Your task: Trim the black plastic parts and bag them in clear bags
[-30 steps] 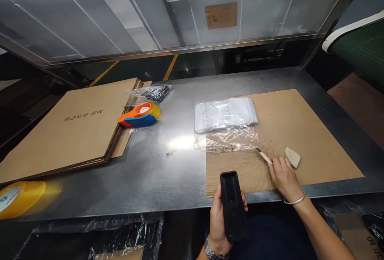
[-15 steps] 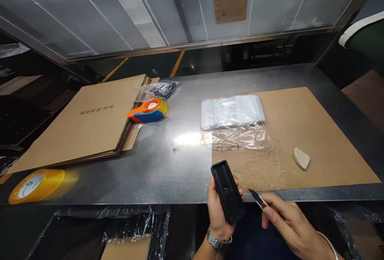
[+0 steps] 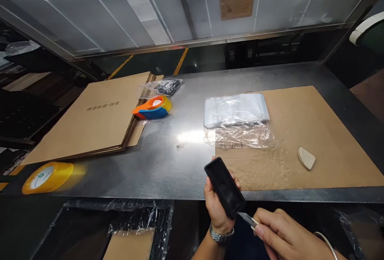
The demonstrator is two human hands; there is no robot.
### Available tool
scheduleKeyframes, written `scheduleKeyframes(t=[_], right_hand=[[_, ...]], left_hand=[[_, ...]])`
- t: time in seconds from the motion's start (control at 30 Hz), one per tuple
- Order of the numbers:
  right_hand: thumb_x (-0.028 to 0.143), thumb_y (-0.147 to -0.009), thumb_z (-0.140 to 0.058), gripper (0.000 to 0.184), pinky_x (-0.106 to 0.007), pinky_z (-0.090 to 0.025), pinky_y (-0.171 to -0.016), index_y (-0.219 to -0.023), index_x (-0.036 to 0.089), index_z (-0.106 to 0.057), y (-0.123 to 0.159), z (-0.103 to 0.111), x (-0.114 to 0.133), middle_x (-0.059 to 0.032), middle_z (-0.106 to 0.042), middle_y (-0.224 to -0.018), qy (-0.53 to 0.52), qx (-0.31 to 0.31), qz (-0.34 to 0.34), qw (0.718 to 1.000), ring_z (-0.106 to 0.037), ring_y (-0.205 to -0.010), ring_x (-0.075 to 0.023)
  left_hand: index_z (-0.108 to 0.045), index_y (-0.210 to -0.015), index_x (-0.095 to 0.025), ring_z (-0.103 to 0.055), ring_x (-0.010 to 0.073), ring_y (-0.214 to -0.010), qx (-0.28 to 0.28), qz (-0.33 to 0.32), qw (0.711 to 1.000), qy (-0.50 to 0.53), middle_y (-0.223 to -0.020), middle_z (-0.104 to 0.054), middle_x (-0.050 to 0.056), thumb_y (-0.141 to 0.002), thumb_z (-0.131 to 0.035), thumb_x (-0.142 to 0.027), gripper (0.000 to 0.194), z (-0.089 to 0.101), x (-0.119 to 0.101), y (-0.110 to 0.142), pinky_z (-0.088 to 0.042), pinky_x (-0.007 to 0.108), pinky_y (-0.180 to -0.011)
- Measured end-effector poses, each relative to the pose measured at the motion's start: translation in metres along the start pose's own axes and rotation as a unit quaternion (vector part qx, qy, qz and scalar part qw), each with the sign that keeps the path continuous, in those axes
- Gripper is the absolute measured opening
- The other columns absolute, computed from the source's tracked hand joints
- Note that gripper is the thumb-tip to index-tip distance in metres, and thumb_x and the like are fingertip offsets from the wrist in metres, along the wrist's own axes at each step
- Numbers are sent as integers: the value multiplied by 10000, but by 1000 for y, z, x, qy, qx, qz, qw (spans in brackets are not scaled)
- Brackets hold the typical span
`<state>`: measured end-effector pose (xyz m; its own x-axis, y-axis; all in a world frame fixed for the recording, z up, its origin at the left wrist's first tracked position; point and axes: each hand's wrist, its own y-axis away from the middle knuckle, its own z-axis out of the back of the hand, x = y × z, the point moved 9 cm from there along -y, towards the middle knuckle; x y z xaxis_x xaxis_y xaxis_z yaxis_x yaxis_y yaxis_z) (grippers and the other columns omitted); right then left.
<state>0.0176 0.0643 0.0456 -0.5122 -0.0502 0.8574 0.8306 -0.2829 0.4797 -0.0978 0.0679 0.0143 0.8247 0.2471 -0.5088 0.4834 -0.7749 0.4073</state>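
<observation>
My left hand (image 3: 216, 208) is wrapped round a black, hollow rectangular tray-like part (image 3: 223, 184), tilted with its open side facing me. Pinched in my right hand (image 3: 280, 228) is a utility knife (image 3: 249, 220). Its blade tip lies at the lower right edge of the black part; whether it touches I cannot tell. Beyond both hands, a stack of clear plastic bags (image 3: 237, 110) rests partly on a flat cardboard sheet (image 3: 318, 124). A small off-white rounded block (image 3: 306, 158) sits on that sheet to the right.
On the left of the metal table (image 3: 168, 164) lie stacked cardboard sheets (image 3: 99, 120), an orange and blue tape dispenser (image 3: 153, 107) and a yellow tape roll (image 3: 48, 177). A bag with black pieces (image 3: 169, 86) is behind. Below the front edge is a plastic-lined box (image 3: 129, 244).
The knife has come down and left to the lower end of the black part. My left hand has turned the part slightly. The whole view has shifted a little.
</observation>
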Motion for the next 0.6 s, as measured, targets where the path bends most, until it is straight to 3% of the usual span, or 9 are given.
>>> scheduleKeyframes(t=[0.13,0.43,0.6], right_hand=[[424,-948,-256,320,-233,-424,-615,-769,225,-432,0,-5,0,83,-493,-495,25,-3,-6,1000,-448,-390,-66],[385,-940,-264,328,-237,-361,-519,-709,229,-436,-3,-2,12,42,-495,-468,77,-32,16,996,-503,-515,-138],[341,-939,-274,312,-225,-348,-512,-706,223,-444,-4,-3,10,40,-511,-474,100,-23,-13,995,-524,-549,-142]], left_hand=[[-349,-1298,-335,-520,150,-584,6,-49,999,-2,-738,-562,23,-855,-323,-468,463,-4,-11,0,-419,237,-532],[-325,-1312,-335,-514,155,-594,5,-61,998,2,-738,-562,25,-852,-322,-464,478,-2,-12,1,-419,240,-544],[-335,-1305,-327,-506,161,-596,7,-85,996,0,-731,-559,30,-839,-321,-481,491,-2,-16,1,-422,256,-559]])
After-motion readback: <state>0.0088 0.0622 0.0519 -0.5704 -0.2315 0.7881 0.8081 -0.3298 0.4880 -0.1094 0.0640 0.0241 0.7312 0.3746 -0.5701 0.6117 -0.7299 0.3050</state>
